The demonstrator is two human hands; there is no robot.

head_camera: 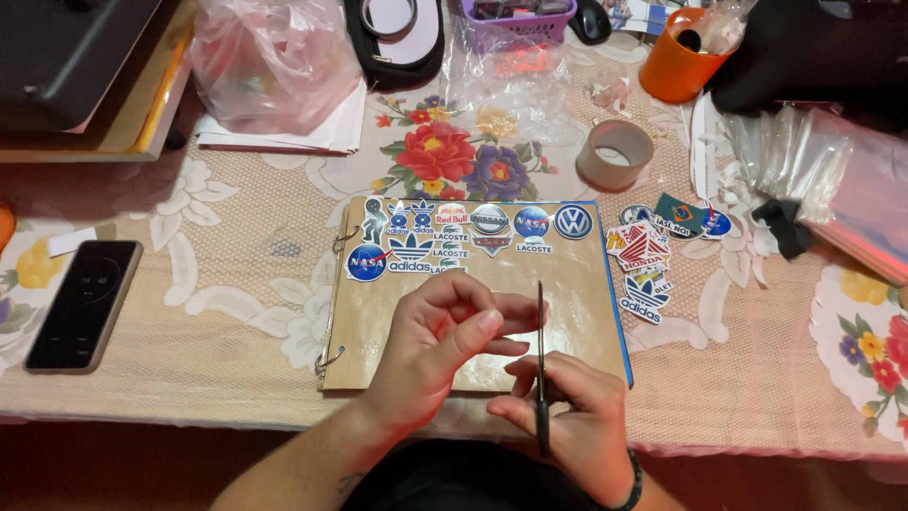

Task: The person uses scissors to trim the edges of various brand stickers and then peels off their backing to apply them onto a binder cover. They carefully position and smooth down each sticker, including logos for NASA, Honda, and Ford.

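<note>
My left hand (pixel 445 336) hovers over a brown ring-bound scrapbook (pixel 577 284), its fingertips pinched together on something too small to make out. My right hand (pixel 572 416) is lower and grips dark scissors (pixel 541 360), blades pointing up and nearly closed next to the left fingertips. Several round and shaped logo stickers (pixel 454 237) are stuck in rows along the top of the scrapbook page. A loose pile of stickers (pixel 648 260) lies on the tablecloth just right of the book.
A black phone (pixel 83 303) lies at the left. A tape roll (pixel 615 154), an orange cup (pixel 676 66), clear plastic sleeves (pixel 823 180), a pink plastic bag (pixel 270 61) on papers and a purple basket (pixel 518 21) sit along the back.
</note>
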